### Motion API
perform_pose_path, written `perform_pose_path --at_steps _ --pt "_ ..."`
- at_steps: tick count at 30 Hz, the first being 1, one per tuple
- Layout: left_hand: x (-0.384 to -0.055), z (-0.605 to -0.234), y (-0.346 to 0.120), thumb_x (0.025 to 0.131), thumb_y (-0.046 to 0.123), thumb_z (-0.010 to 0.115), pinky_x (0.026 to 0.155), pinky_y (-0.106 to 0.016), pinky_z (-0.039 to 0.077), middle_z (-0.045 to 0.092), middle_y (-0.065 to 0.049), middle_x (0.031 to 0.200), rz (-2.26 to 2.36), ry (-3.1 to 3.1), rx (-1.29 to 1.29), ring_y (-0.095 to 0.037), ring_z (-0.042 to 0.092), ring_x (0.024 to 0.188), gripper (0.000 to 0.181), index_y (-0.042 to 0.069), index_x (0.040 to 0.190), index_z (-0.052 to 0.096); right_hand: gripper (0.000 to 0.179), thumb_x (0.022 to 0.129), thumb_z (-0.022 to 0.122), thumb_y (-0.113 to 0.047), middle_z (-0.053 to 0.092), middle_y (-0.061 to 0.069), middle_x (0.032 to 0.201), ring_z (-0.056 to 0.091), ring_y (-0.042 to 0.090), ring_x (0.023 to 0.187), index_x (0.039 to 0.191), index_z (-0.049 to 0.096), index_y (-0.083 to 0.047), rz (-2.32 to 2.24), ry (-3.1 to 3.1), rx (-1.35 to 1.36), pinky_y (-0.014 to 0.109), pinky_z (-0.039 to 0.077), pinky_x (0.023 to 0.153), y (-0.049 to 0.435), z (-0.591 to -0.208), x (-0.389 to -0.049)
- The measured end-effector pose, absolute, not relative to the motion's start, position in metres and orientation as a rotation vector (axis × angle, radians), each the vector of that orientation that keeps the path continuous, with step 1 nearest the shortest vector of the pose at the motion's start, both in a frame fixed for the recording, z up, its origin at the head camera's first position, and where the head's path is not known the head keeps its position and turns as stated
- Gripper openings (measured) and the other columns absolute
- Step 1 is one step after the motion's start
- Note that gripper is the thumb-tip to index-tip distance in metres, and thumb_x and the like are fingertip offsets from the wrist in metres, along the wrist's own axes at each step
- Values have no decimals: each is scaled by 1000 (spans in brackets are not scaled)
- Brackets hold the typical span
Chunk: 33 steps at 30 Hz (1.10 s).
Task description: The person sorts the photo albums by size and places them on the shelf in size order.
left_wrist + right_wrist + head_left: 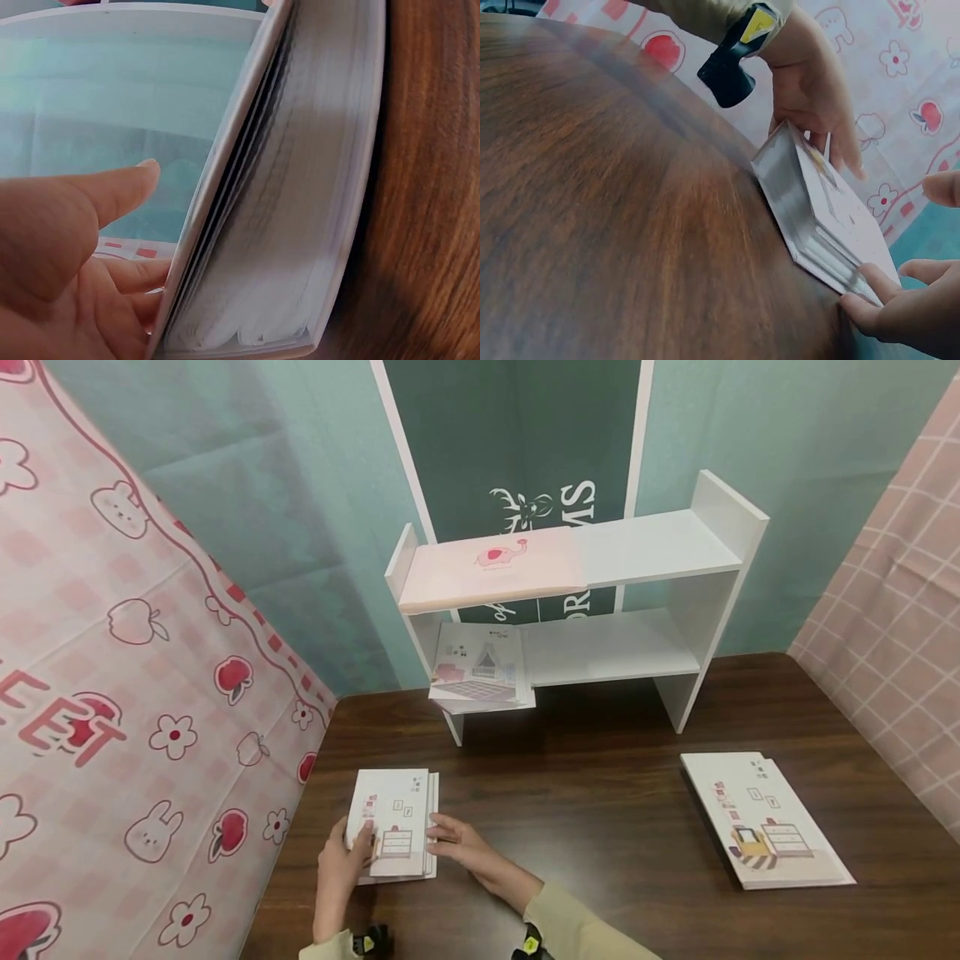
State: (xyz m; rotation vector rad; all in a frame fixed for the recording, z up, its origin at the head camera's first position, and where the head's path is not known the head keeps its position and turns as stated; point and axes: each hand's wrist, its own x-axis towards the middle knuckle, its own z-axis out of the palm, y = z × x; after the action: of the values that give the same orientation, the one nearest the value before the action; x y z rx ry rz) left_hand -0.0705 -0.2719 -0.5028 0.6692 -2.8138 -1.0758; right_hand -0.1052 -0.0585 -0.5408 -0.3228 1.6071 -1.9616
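Observation:
A small stack of white books (408,789) with a drawn dresser on the top cover lies on the wooden table, the lower cover showing past the right edge. My left hand (341,864) is at the left side of the stack, thumb over the top cover. In the left wrist view that thumb is stretched out above the cover, and the page edges (300,187) face the camera. Fingertips of my right hand (468,853) touch the right edge of the books; the right wrist view shows these fingers (881,285) nearly straight against the side.
A white two-tier shelf (615,647) stands at the back. More white books (480,672) lie on its lower board, jutting over the front edge. A pink item with an elephant (480,572) covers the upper left. Another white book stack (768,827) lies at the right.

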Motion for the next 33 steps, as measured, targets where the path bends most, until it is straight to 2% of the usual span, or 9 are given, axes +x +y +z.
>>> perform_pose_path --at_steps 7,16,23,33 --pt "-69 -500 -274 96 42 45 96 -58 36 45 -36 128 -1101 -2792 636 -49 43 118 65 -12 131 41 62 86 61 -12 50 23 130 41 39 124 139 34 4 -2010 1562 -332 54 27 106 -56 -547 -108" --pt "-68 -500 -275 95 47 43 98 -58 34 42 -34 133 -1186 -2779 653 -48 39 123 67 -7 135 39 64 85 59 -8 39 29 135 42 36 124 140 29 7 -2088 1474 -289 45 34 105 -57 -551 -112" --pt "-66 -499 -275 98 44 38 96 -56 38 47 -32 129 -1256 -2754 616 -43 48 116 61 -5 134 41 64 85 57 -4 38 28 136 45 31 122 141 27 8 -2151 1391 -258 40 37 104 -59 -552 -112" --pt "-66 -493 -279 101 39 31 95 -58 37 45 -32 130 -1278 -2786 611 -43 48 115 56 -4 135 40 66 84 58 -5 38 30 134 45 32 120 140 26 10 -2161 1406 -194 40 38 103 -59 -554 -113"
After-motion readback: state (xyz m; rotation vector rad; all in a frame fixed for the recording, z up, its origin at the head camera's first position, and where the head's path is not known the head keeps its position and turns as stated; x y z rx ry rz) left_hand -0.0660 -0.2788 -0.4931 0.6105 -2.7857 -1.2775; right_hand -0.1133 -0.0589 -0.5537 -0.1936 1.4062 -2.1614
